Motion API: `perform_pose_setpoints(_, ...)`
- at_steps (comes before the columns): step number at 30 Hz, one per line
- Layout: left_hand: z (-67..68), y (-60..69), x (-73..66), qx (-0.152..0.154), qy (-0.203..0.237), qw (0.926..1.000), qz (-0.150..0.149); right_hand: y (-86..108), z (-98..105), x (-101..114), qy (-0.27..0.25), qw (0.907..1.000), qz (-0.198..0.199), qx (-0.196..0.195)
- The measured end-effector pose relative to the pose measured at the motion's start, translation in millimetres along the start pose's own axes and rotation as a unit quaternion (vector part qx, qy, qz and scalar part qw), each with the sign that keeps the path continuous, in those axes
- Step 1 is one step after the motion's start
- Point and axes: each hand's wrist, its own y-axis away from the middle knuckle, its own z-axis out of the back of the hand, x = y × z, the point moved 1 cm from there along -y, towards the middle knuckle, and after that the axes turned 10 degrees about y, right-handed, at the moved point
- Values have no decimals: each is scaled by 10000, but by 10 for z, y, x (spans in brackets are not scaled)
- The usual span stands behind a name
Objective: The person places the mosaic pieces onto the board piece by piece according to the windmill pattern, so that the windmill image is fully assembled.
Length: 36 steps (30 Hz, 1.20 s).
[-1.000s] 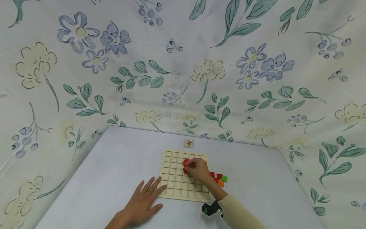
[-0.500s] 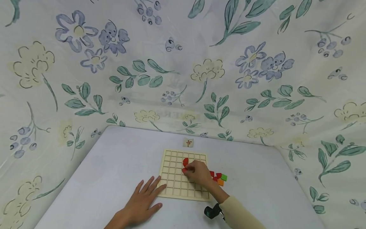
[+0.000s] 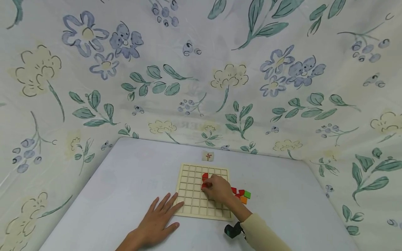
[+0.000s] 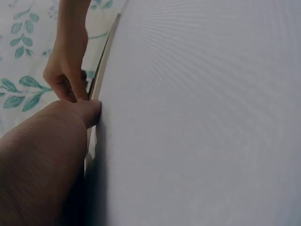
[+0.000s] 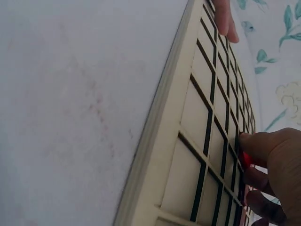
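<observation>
The step in hand seems to be the setting of one red piece [image 3: 204, 187] into a cell of the wooden board [image 3: 192, 186]. The right hand [image 3: 218, 188] has the thumb and forefinger brought close together, and they pinch this piece, with almost no gap between them. The piece is therefore at the fingertips, over the inner cells of the board. Just beyond the grip lies a red shape [image 3: 205, 176] in the grid. To the left of the grip and nearer to the person, the left hand [image 3: 155, 221] lies with spread fingers, the fingertips at the edge of the board; it holds no piece, and probably it steadies the board.

The next move calls, one may judge, for squaring the piece with the cell walls, pressing it flat, and then loosening the pinch without dragging its neighbour. To the right of the grip, just beside the board, wait more red pieces [image 3: 241, 192], a green piece [image 3: 247, 194] and an orange piece [image 3: 243, 200].

The fingers cover part of the held piece, so its outline and whether it sits fully in the cell cannot be told. The right hand and forearm hide several cells. The small card [image 3: 208, 156] beyond the grip shows a red figure, too small to read exactly.
</observation>
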Motion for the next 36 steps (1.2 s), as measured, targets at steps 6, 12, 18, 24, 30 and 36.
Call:
perform_pose_setpoints(6,23,-6,-3,15,-49,10000,27,32,36,-32,1181,9872,868,-632)
perform_pose_setpoints(12,24,3,-17,-57,-1,10000,6,27,43,21,1222,9842,1011,-783)
perform_pose_setpoints(18,-13,8,-7,-140,-80,9998,-93,42,-18,74,852,9897,953,-645)
perform_pose_setpoints(24,-12,4,-2,-129,-69,9999,-27,54,-23,78,432,9931,847,-690)
perform_pose_setpoints(30,-23,7,0,-57,-28,10000,-20,116,18,4,498,9894,908,-1022)
perform_pose_setpoints(36,-21,1,0,-21,-64,10000,16,187,65,-184,641,9902,777,-964)
